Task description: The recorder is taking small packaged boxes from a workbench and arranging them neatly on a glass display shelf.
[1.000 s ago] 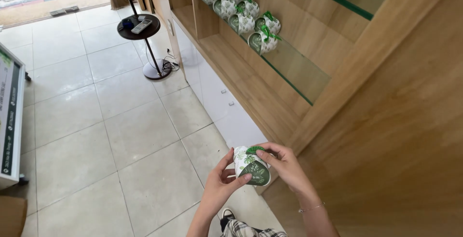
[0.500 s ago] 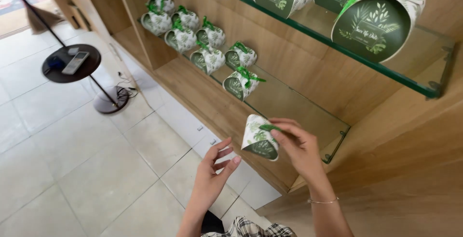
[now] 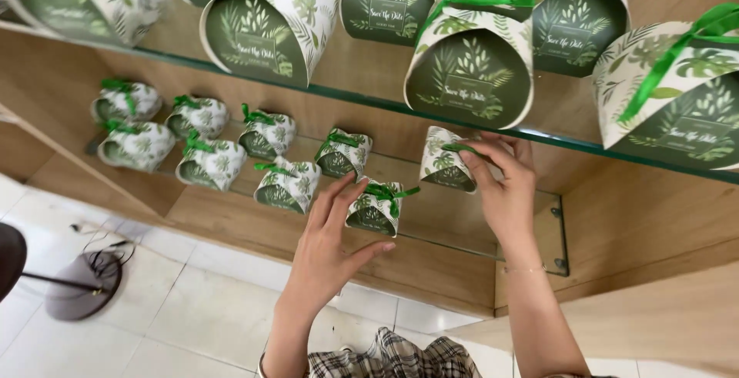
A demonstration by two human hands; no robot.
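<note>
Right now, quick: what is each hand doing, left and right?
Left hand: open, fingers spread, touching the front gift box on the glass shelf.
Right hand: fingers closed on the rear gift box.

Left hand (image 3: 327, 251): bare, no ring or watch showing; nails short.
Right hand (image 3: 504, 193): bare, nails short.
Right wrist: thin, pale metal chain bracelet (image 3: 523, 270).
Forearms: uncovered, no sleeves in view.
Lower garment: black, white and tan checked woven cloth (image 3: 396, 359).

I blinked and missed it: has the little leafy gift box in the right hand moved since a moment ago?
Yes. The gift box, earlier held out in front of the glass shelf, now sits on it, with the right hand on it.
</note>
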